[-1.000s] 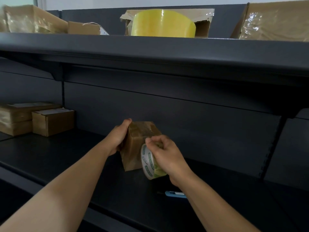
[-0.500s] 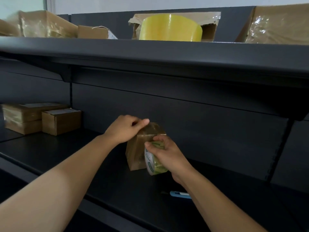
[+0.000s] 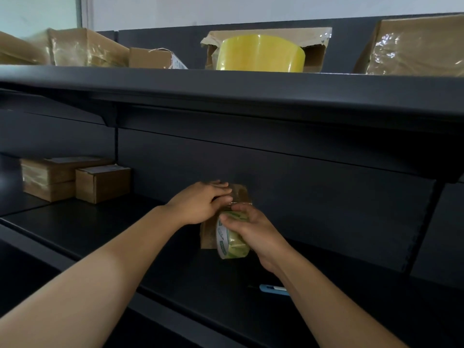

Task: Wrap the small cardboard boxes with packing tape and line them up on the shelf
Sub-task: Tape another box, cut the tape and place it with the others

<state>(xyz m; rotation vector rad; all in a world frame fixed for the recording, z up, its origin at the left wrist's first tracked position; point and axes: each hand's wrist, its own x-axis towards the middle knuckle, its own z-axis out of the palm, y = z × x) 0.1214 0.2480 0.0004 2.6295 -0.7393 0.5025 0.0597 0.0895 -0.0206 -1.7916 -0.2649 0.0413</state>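
Left hand lay flat, pinning the small box, right hand clenched the tape roll; looked like keeping tension mattered most.

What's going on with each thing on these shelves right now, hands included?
Left hand: pressing flat on the box top.
Right hand: gripping the tape roll.
Small box: standing on the shelf, partly taped.
Tape roll: held against the box.
Two boxes at left: closed, side by side.
Blue cutter: lying unused.
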